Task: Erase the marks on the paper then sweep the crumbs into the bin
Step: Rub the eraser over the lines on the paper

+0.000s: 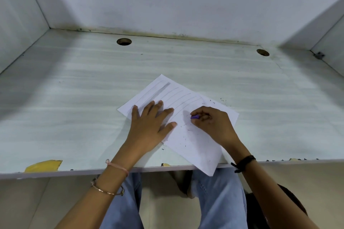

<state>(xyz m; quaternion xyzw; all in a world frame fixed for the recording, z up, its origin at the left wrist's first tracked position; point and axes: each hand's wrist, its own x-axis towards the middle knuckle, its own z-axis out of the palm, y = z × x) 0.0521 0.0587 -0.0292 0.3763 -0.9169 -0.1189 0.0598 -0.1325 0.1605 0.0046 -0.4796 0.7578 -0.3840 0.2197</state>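
worktop (74,98): pale, wood-grain, streaky. far left on its front edge there's a chipped yellow patch (43,166).

left hand (149,122) lies flat on the paper (193,145), fingers straight and spread, palm down, gripping nothing. pink thread band (117,166) and a thin bangle (107,189) on that wrist.

paper sits skewed, mid-worktop, near corner hanging over the front edge. far half carries pencil lines (178,96) plus one wide grey smudge (158,91) near the far corner. near half looks mostly blank.

purple eraser (195,116) is on the paper just right of the left fingertips, only its tip showing. right hand (214,122) is curled round it, pinching it down onto the sheet. black band (243,161) on the right wrist.

crumbs (186,135): dark specks scattered over the paper's near half, a few on the worktop at its left edge, more (221,100) on the bare worktop beyond its right corner.

surface and room: two round cable holes at the back, one left of centre (124,41), one right (262,52). white panels close off the back and both sides, grime along the back joint. small metal bracket (319,55) at the right panel. blue jeans (219,201) below the edge.
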